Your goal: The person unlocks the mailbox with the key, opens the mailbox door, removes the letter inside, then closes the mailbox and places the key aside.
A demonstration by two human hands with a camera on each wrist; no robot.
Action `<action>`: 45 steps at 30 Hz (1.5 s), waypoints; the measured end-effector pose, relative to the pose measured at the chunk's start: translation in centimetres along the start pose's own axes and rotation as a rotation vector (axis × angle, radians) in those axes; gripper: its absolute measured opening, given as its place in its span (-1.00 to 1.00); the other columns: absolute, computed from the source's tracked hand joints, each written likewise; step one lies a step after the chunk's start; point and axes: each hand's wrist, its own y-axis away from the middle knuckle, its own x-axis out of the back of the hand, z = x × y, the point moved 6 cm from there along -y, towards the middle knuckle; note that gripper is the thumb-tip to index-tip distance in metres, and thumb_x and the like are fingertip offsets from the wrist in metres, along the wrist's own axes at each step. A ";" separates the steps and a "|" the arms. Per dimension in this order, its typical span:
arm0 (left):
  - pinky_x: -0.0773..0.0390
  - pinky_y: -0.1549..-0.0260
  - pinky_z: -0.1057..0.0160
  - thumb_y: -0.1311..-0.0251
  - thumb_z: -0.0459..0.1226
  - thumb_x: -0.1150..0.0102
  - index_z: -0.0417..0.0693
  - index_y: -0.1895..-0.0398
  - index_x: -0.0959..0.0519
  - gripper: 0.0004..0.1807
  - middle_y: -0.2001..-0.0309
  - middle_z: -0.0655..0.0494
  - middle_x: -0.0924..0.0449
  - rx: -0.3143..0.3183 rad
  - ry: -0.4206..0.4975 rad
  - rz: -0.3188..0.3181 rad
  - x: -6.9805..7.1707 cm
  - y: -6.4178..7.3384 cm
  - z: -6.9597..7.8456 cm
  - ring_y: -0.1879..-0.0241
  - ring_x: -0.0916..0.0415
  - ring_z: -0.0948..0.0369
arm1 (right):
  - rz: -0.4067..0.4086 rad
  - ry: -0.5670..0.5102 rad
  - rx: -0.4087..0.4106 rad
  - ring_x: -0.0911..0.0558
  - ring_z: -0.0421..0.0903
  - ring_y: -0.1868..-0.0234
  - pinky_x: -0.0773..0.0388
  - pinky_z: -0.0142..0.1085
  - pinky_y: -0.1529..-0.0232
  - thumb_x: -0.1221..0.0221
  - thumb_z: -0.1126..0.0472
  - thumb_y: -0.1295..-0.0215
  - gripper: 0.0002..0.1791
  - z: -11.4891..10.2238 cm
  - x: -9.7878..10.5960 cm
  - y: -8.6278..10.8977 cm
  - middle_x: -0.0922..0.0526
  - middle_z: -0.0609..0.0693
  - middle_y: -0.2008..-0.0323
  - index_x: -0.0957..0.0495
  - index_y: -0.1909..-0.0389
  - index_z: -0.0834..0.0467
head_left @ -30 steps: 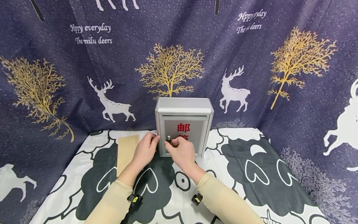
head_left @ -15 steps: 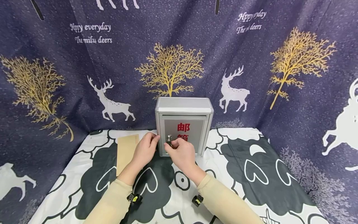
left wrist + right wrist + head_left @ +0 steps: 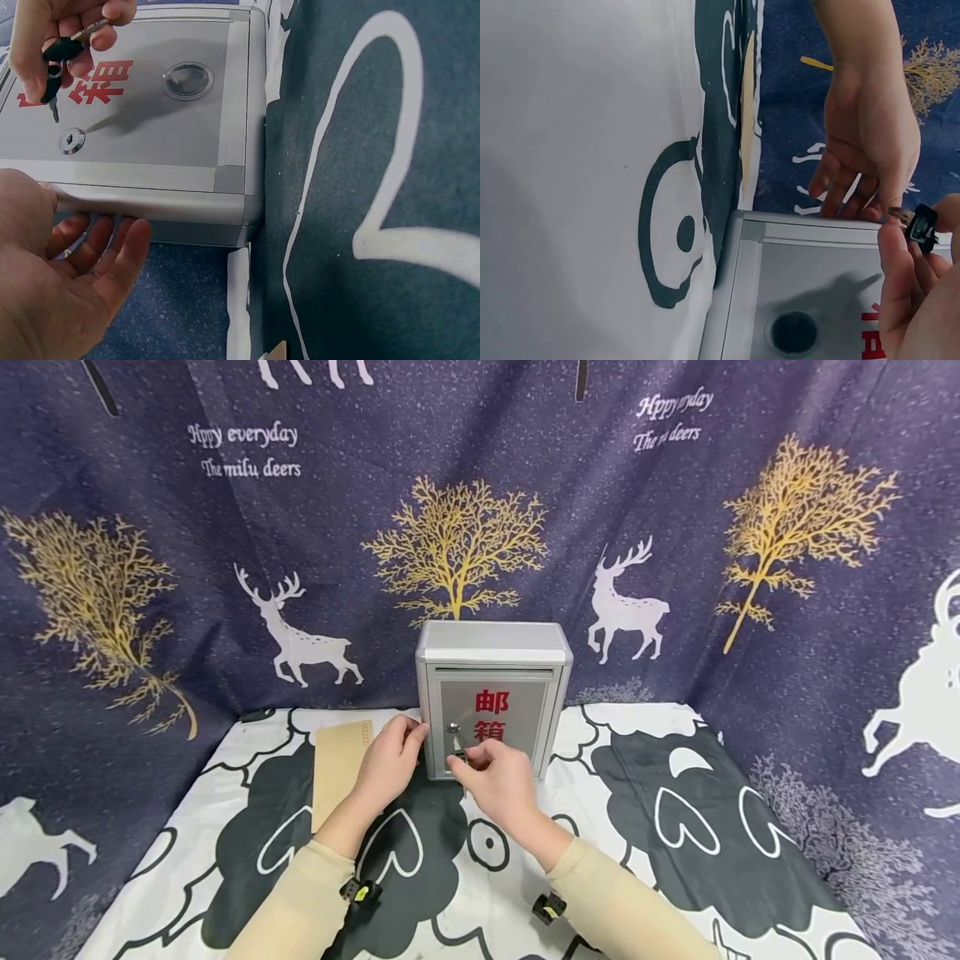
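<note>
A silver-grey mailbox [image 3: 491, 647] with red characters stands upright at the back middle of the table. Its round keyhole lock [image 3: 72, 141] sits on the front panel near the left edge. My right hand [image 3: 501, 781] pinches a pair of black-headed keys [image 3: 61, 49] between thumb and fingers, just in front of the panel. One key points toward the lock, its tip apart from the keyhole. Against the mailbox's left side, my left hand [image 3: 390, 760] rests with its thumb by the front edge and its fingers on the side wall [image 3: 187, 232].
A brown paper envelope [image 3: 337, 768] lies flat on the table, left of the mailbox and partly behind my left forearm. Black-and-white patterned cloth [image 3: 570, 860] covers the table. Dark blue printed curtain [image 3: 480, 443] hangs close behind the mailbox.
My right hand has moved down and slightly right, drawing the keys away from the lock, which now shows uncovered. My left hand has stayed at the mailbox's side.
</note>
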 end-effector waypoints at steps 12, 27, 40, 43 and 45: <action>-0.56 0.25 0.05 -0.77 -0.02 -0.08 -0.09 0.03 -0.60 -0.68 0.20 0.02 -0.57 0.012 -0.011 -0.004 0.1 0.1 0.2 0.38 -0.59 0.18 | -0.199 -0.151 -0.158 -0.75 -0.25 0.53 -0.63 -0.35 0.46 -0.52 0.15 -0.43 -0.87 1.5 0.3 1.3 -0.81 -0.14 0.47 -0.80 0.22 0.12; -0.59 0.25 0.07 -0.77 0.02 -0.06 -0.08 0.01 -0.60 -0.65 0.21 0.05 -0.56 0.012 -0.007 -0.011 0.0 0.1 -0.2 0.38 -0.59 0.22 | -0.449 -0.144 -0.267 -0.81 -0.10 0.53 -0.46 -0.40 0.59 -0.51 0.06 -0.42 -0.82 5.5 -1.4 1.8 -0.82 -0.07 0.48 -0.83 0.27 0.09; -0.57 0.25 0.06 -0.77 -0.03 -0.08 -0.08 0.04 -0.59 -0.68 0.24 0.04 -0.55 -0.003 -0.002 -0.005 0.1 0.1 0.1 0.38 -0.59 0.20 | -0.524 -0.050 -0.346 -0.74 -0.16 0.62 -0.61 -0.34 0.60 -0.51 0.09 -0.35 -0.83 8.3 -2.2 1.7 -0.74 -0.10 0.64 -0.82 0.40 0.07; -0.57 0.25 0.06 -0.77 -0.04 -0.08 -0.09 0.04 -0.59 -0.69 0.23 0.04 -0.55 -0.005 -0.001 -0.004 0.1 0.1 0.2 0.38 -0.58 0.19 | -0.539 -0.010 -0.343 -0.73 -0.20 0.63 -0.60 -0.34 0.57 -0.50 0.05 -0.35 -0.81 8.5 -2.1 1.7 -0.72 -0.12 0.66 -0.84 0.40 0.05; -0.58 0.25 0.07 -0.77 -0.03 -0.08 -0.09 0.04 -0.59 -0.68 0.23 0.04 -0.55 -0.007 -0.004 -0.003 0.1 0.0 0.1 0.38 -0.58 0.21 | -0.555 0.009 -0.343 -0.72 -0.21 0.64 -0.59 -0.35 0.56 -0.50 0.03 -0.35 -0.80 8.6 -2.0 1.7 -0.72 -0.13 0.67 -0.85 0.40 0.04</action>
